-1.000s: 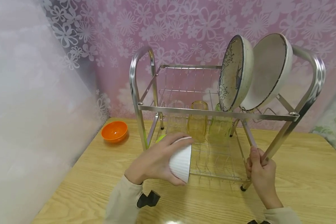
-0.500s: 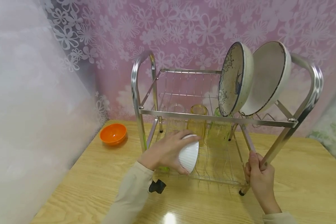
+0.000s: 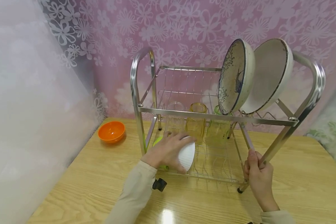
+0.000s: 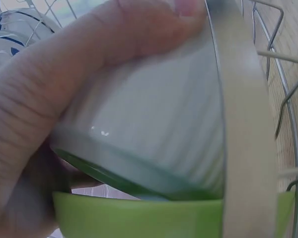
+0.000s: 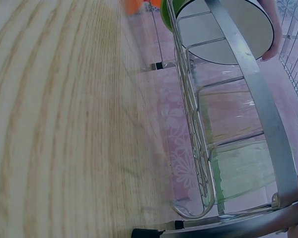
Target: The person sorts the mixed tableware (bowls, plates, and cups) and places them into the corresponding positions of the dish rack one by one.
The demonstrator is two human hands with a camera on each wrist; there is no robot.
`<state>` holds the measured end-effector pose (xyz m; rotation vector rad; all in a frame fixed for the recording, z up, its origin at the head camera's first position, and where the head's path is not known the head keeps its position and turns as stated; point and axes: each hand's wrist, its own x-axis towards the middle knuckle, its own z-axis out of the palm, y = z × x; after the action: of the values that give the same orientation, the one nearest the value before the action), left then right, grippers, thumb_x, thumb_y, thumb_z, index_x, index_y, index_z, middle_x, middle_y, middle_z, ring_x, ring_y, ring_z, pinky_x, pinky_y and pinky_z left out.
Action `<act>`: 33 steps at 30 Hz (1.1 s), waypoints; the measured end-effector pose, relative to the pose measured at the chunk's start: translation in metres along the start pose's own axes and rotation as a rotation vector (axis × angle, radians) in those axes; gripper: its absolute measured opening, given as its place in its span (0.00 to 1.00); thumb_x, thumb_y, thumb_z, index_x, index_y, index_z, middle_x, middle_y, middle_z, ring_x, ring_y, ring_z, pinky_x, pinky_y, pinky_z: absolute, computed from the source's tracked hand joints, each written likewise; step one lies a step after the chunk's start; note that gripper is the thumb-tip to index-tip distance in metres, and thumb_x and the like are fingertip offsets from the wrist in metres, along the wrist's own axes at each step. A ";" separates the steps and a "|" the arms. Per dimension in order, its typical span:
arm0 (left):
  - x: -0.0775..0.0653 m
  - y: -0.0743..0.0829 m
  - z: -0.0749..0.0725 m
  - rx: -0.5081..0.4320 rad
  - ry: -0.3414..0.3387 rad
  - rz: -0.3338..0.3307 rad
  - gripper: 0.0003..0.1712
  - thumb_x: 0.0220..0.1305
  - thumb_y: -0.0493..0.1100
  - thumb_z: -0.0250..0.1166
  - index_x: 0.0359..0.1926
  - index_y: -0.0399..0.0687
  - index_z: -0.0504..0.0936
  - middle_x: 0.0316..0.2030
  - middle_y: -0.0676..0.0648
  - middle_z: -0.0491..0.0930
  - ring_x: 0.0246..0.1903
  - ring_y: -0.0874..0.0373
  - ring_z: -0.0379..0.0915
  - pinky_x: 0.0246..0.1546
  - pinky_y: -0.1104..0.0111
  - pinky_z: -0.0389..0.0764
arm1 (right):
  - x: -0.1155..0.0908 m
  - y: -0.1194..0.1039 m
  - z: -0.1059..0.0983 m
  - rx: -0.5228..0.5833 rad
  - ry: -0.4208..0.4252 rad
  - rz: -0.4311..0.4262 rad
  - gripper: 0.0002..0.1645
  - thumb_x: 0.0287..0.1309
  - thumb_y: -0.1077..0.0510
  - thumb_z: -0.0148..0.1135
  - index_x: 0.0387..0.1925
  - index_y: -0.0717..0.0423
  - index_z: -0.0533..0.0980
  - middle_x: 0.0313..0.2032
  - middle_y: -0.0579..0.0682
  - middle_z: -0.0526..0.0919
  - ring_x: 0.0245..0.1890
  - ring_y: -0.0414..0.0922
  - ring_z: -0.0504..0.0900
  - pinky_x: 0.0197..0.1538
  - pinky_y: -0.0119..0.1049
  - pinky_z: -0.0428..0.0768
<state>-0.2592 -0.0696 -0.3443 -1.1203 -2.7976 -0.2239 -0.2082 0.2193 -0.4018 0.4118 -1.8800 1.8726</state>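
My left hand (image 3: 166,151) holds a white ribbed bowl (image 3: 187,154) tipped on its side, at the lower tier of a metal dish rack (image 3: 179,113). In the left wrist view, the thumb lies across the ribbed wall (image 4: 154,104), and a green bowl (image 4: 139,215) sits close to its base; whether they touch I cannot tell. The right wrist view shows the white bowl's inside (image 5: 228,29) facing right along the rack. My right hand (image 3: 259,177) grips the rack's side near the front right leg.
On the lower tier stand a clear glass (image 3: 173,123), a yellow glass (image 3: 195,124) and a green glass (image 3: 217,129). A patterned bowl (image 3: 249,81) and a large white bowl (image 3: 268,74) lean upright on the top tier. An orange bowl (image 3: 111,132) rests on the table at left.
Over the last second, my left hand has carried the white bowl farther into the rack's lower tier, then slightly back left. My right hand keeps its grip on the rack.
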 end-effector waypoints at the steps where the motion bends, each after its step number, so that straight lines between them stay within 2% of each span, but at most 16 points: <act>1: 0.001 0.000 0.001 0.003 0.001 -0.005 0.64 0.29 0.66 0.80 0.70 0.62 0.61 0.67 0.48 0.64 0.60 0.46 0.65 0.62 0.46 0.62 | 0.000 0.000 0.000 0.001 0.001 0.001 0.24 0.74 0.61 0.39 0.17 0.58 0.58 0.07 0.48 0.56 0.05 0.45 0.50 0.05 0.35 0.49; 10: 0.002 0.000 0.003 0.024 -0.062 -0.069 0.64 0.31 0.70 0.78 0.71 0.60 0.62 0.66 0.49 0.67 0.63 0.45 0.65 0.62 0.39 0.59 | 0.000 -0.001 0.001 0.001 0.005 0.003 0.25 0.74 0.61 0.40 0.16 0.58 0.57 0.07 0.48 0.57 0.05 0.45 0.51 0.06 0.36 0.50; 19: 0.004 0.007 -0.006 -0.083 -0.122 -0.145 0.58 0.40 0.72 0.72 0.72 0.61 0.60 0.68 0.47 0.65 0.66 0.44 0.60 0.60 0.33 0.54 | 0.000 -0.002 0.001 -0.001 0.015 0.005 0.24 0.74 0.62 0.40 0.17 0.58 0.57 0.07 0.48 0.56 0.04 0.45 0.51 0.06 0.35 0.49; 25: -0.003 0.014 -0.006 -0.074 -0.098 -0.177 0.59 0.40 0.70 0.73 0.72 0.63 0.59 0.68 0.47 0.64 0.67 0.45 0.58 0.61 0.33 0.50 | 0.000 0.000 0.000 -0.015 0.026 0.013 0.25 0.74 0.62 0.40 0.16 0.58 0.57 0.07 0.48 0.57 0.05 0.45 0.51 0.06 0.35 0.49; 33: -0.007 0.018 -0.005 -0.076 -0.046 -0.171 0.57 0.41 0.70 0.73 0.72 0.63 0.60 0.67 0.46 0.64 0.67 0.44 0.58 0.60 0.31 0.49 | -0.001 0.001 0.001 -0.036 0.049 0.025 0.25 0.74 0.62 0.40 0.16 0.58 0.57 0.07 0.48 0.57 0.05 0.45 0.52 0.06 0.35 0.50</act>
<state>-0.2416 -0.0624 -0.3392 -0.9113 -2.9506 -0.3270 -0.2075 0.2182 -0.4033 0.3291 -1.8919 1.8456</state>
